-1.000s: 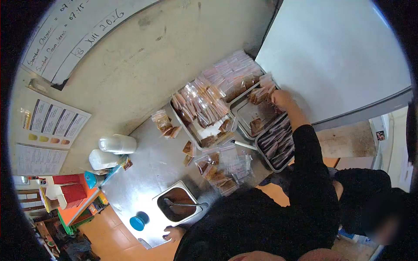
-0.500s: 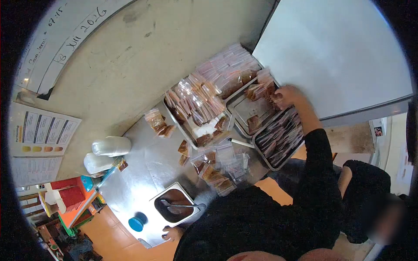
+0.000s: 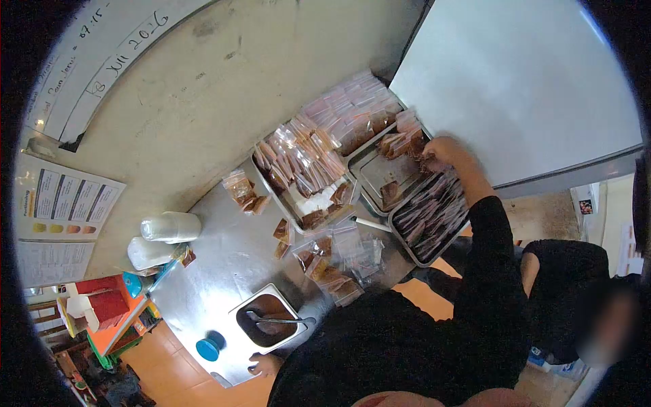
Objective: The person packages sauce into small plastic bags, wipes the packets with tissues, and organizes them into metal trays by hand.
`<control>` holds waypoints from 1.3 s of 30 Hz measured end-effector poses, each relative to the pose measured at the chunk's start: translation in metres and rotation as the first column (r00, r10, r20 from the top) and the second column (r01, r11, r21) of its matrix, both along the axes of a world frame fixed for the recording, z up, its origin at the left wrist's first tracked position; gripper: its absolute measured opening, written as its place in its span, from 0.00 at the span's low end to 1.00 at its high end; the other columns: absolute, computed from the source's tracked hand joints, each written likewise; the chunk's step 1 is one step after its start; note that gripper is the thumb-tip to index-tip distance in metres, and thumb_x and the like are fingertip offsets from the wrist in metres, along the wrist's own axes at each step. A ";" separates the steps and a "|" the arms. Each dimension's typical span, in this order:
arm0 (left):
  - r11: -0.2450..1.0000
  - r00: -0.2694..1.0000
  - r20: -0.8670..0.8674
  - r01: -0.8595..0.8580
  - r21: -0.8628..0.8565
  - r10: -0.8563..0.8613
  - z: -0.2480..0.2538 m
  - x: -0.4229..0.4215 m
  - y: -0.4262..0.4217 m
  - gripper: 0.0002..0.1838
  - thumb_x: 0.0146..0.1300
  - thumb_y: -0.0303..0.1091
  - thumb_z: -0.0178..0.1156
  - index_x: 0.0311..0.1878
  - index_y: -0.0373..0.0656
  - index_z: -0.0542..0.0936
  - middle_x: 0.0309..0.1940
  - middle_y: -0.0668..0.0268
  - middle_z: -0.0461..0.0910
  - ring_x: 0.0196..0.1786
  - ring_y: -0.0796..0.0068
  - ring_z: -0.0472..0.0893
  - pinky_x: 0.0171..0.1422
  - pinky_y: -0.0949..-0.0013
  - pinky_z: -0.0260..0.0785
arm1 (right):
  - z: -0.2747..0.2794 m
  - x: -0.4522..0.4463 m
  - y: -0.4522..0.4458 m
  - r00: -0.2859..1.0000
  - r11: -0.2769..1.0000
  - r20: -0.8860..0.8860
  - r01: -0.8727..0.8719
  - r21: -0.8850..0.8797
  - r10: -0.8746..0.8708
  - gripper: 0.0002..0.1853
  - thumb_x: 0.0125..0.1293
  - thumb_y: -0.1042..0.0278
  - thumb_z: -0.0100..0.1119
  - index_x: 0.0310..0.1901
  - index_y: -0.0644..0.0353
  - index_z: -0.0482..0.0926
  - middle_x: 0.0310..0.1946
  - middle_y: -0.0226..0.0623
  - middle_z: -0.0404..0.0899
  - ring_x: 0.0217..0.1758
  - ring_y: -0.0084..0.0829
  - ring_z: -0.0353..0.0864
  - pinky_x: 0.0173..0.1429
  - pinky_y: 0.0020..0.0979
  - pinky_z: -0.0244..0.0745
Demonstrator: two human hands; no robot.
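My right hand (image 3: pixel 441 152) is at the far right end of a shallow metal tray (image 3: pixel 366 169), fingers curled down on small clear zip bags with brown contents (image 3: pixel 401 144). Its fingertips are partly hidden among them. One more small brown bag (image 3: pixel 390 193) lies in that tray. Beside it, a metal tray of dark, tightly packed bags (image 3: pixel 434 217) sits under my forearm. My left hand (image 3: pixel 264 365) rests at the table's near edge, fingers apart and holding nothing. Close to it stands a metal pan (image 3: pixel 298 330) of brown sauce with a ladle (image 3: pixel 278 319) lying in it.
Another tray (image 3: pixel 271 183) holds upright filled bags (image 3: pixel 305 156); more bags (image 3: pixel 356 112) stand behind. Loose bags (image 3: pixel 325 271), a white-handled tool (image 3: pixel 371 224), a blue lid (image 3: pixel 207 349) and stacked white containers (image 3: pixel 169 227) are on the steel table (image 3: pixel 224 264). A person in black (image 3: pixel 566 285) is at right.
My right hand has shifted slightly down and left at the bags, its fingers more tucked in. The whole view has moved a little. My left hand stays at the table edge.
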State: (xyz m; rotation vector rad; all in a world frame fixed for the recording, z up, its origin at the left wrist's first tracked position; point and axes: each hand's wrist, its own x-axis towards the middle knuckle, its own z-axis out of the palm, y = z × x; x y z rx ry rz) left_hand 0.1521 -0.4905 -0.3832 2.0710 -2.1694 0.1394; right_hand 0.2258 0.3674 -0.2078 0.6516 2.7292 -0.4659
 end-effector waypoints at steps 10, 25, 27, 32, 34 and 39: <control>0.998 1.000 0.015 0.016 -0.066 -0.015 0.000 0.004 -0.031 0.24 0.61 0.67 0.51 0.54 0.66 0.75 0.42 0.59 0.77 0.39 0.56 0.81 0.38 0.52 0.72 | -0.010 -0.043 0.005 0.975 0.996 0.215 0.035 0.085 -0.052 0.07 0.51 0.64 0.61 0.31 0.48 0.88 0.31 0.39 0.86 0.35 0.40 0.85 0.39 0.40 0.77; 0.967 0.955 -0.215 0.162 -0.196 -0.203 0.015 -0.005 0.004 0.25 0.62 0.63 0.53 0.58 0.62 0.73 0.50 0.52 0.74 0.44 0.51 0.80 0.45 0.49 0.71 | 0.037 0.009 -0.041 0.934 0.905 -0.345 0.220 0.364 -0.088 0.17 0.53 0.68 0.67 0.46 0.54 0.79 0.43 0.47 0.75 0.51 0.50 0.74 0.57 0.45 0.70; 0.965 0.956 -0.216 0.155 -0.209 -0.201 0.015 -0.008 0.003 0.25 0.62 0.63 0.53 0.58 0.63 0.73 0.50 0.52 0.74 0.44 0.51 0.80 0.45 0.49 0.71 | 0.051 0.019 -0.046 0.959 0.946 -0.265 0.176 0.271 -0.103 0.19 0.52 0.69 0.68 0.48 0.53 0.79 0.42 0.46 0.75 0.51 0.49 0.74 0.58 0.44 0.70; 0.962 0.957 -0.211 0.151 -0.226 -0.200 0.017 -0.011 0.009 0.25 0.62 0.63 0.53 0.57 0.63 0.73 0.50 0.53 0.74 0.44 0.51 0.79 0.45 0.48 0.70 | 0.027 0.052 -0.051 0.955 0.714 -0.048 -0.185 0.675 0.294 0.15 0.52 0.64 0.67 0.43 0.51 0.82 0.41 0.41 0.75 0.52 0.45 0.74 0.59 0.42 0.69; 0.963 0.959 -0.212 0.140 -0.230 -0.190 0.013 -0.010 0.013 0.25 0.62 0.63 0.53 0.57 0.63 0.73 0.49 0.53 0.74 0.44 0.51 0.79 0.45 0.48 0.70 | 0.023 0.045 -0.048 0.968 0.760 -0.064 -0.149 0.632 0.243 0.12 0.53 0.63 0.66 0.41 0.51 0.83 0.40 0.40 0.75 0.52 0.44 0.74 0.58 0.42 0.69; 0.957 0.960 -0.221 0.109 -0.267 -0.172 0.010 -0.014 0.010 0.25 0.62 0.63 0.53 0.57 0.64 0.73 0.49 0.54 0.74 0.44 0.51 0.79 0.45 0.48 0.70 | 0.053 0.004 -0.063 0.992 0.864 -0.116 0.014 0.503 0.051 0.09 0.54 0.60 0.65 0.35 0.52 0.84 0.39 0.38 0.75 0.52 0.43 0.74 0.53 0.43 0.70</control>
